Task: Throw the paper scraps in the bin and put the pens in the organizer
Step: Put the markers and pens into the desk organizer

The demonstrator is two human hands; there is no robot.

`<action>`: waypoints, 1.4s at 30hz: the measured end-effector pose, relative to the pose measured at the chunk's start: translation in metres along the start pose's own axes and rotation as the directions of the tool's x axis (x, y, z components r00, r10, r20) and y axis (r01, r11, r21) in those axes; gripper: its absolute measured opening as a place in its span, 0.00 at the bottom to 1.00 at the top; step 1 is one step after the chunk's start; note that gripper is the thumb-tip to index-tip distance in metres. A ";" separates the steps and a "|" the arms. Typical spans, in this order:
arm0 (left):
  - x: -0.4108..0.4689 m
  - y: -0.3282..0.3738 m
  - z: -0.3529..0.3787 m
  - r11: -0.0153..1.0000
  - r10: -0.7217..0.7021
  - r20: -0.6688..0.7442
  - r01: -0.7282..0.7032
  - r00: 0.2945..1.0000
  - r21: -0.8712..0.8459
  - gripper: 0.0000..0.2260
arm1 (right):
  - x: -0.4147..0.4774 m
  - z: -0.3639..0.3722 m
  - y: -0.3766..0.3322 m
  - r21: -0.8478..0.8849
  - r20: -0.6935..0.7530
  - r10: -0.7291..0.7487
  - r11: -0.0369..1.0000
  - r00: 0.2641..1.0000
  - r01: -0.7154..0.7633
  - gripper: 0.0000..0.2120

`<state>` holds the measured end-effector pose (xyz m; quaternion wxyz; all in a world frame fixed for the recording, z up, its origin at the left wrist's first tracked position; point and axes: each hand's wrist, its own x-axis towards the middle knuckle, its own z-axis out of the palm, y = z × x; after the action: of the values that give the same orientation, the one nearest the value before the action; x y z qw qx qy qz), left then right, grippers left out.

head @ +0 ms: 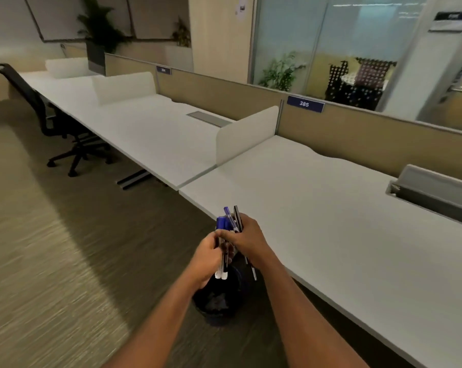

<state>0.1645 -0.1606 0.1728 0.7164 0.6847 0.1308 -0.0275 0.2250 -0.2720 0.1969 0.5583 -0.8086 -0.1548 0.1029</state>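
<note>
The left hand and the right hand meet in front of the person, both closed around a bundle of pens. The left hand grips the lower part of the bundle, where two clear barrels with white ends stick out below its fingers. The right hand wraps the upper part, and blue caps and a dark pen rise above its knuckles. A further dark pen hangs down below the right hand.

Directly beneath the hands, on the carpeted floor, stands a dark round bin with pale crumpled scraps lying inside it; blur hides their detail. The bin sits just beside the front edge of a long white desk.

On the desk at the far right lies a grey tray-like organizer, well apart from the hands. A white divider separates this workstation from the next one, and a beige partition bears a blue label reading 385. A black office chair stands farther left along the desks.
</note>
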 end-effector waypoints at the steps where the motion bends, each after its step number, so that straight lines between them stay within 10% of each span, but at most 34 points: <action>1: -0.001 0.005 0.006 1.000 0.013 0.030 -0.014 0.999 0.007 0.17 | -0.004 -0.009 -0.003 0.003 -0.024 0.004 1.000 1.000 -0.004 0.18; 11: -0.012 0.051 0.059 0.972 0.128 0.248 -0.171 0.960 0.159 0.13 | -0.047 -0.072 -0.023 0.292 -0.245 0.107 0.956 0.964 -0.032 0.19; 42: -0.029 0.072 0.485 0.757 0.426 0.471 -0.589 0.773 0.282 0.29 | -0.198 -0.456 0.105 0.112 -0.499 0.137 0.989 0.856 -0.093 0.22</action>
<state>0.2253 -0.6398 0.2626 0.5451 0.8107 -0.2134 0.0132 0.2091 -0.7759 0.2599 0.6053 -0.7910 0.0499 -0.0729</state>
